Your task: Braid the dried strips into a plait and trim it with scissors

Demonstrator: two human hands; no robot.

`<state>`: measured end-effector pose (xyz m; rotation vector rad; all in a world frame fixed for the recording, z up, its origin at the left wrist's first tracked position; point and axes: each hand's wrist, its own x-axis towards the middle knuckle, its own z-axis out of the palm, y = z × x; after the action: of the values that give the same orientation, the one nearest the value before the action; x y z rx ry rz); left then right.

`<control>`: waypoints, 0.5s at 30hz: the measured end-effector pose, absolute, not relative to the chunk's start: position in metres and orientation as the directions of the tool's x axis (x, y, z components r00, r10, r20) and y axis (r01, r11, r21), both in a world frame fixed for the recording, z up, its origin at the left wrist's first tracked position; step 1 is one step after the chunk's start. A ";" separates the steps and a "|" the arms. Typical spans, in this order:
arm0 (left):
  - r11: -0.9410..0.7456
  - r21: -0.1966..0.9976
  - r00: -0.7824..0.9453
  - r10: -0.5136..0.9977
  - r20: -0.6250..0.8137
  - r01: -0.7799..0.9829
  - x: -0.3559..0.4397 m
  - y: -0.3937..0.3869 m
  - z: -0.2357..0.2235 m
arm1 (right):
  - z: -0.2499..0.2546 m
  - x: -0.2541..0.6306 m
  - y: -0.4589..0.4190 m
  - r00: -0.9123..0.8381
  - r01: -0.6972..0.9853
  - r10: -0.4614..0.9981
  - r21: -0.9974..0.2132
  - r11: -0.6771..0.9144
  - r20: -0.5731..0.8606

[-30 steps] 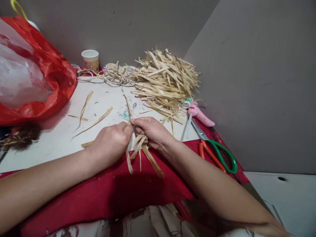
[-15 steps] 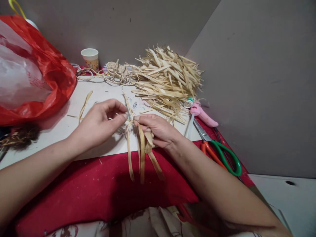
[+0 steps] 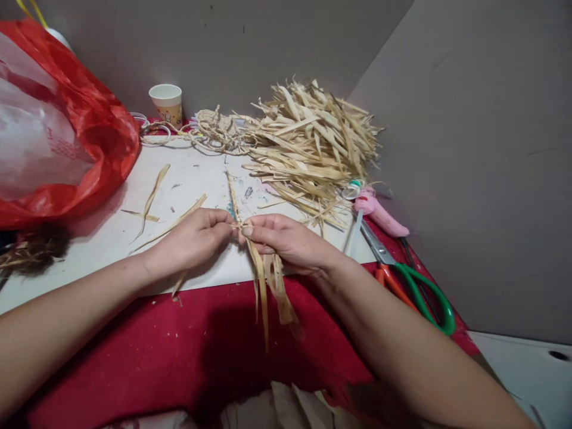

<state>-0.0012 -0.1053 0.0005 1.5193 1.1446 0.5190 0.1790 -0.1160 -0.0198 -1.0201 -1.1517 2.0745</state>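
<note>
A thin braid (image 3: pixel 232 192) of dried husk runs away from me over the white board, its near end between both hands. My left hand (image 3: pixel 196 239) is closed in a pinch on a husk strip (image 3: pixel 179 283), whose tail pokes out below the palm. Thumb and forefinger of my right hand (image 3: pixel 288 239) grip the braid's working end. Loose husk strips (image 3: pixel 263 292) hang from under those fingers over the red cloth. The fingertips of both hands nearly meet, hiding the exact crossing of the strips.
A large pile of dried husk strips (image 3: pixel 313 131) lies at the back, beside coiled cord (image 3: pixel 217 128) and a paper cup (image 3: pixel 165 106). Scissors (image 3: pixel 424 298) and a pink glue gun (image 3: pixel 384 217) are at right. A red plastic bag (image 3: pixel 118 140) bulges at left. Stray strips (image 3: pixel 152 193) lie on the board.
My left hand has closed from a loose, half-open pose and drawn a strip to the left, which earlier hung down in front. My right hand keeps its hold. The view has shifted slightly.
</note>
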 end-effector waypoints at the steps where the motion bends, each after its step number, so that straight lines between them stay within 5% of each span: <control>1: 0.065 0.918 0.442 0.862 -0.249 0.391 -0.001 -0.104 0.000 | -0.021 0.180 -0.116 -0.565 -0.083 0.752 -0.883 -0.462 -0.340; 15: 0.122 0.907 0.533 0.774 -0.342 0.403 -0.009 -0.089 -0.010 | -0.022 0.185 -0.113 -0.513 0.313 0.831 -0.948 -0.051 -0.214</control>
<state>-0.0093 -0.0885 -0.0097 1.4965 1.0632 0.3632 0.1845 -0.1134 -0.0225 -1.2118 -1.7961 1.5907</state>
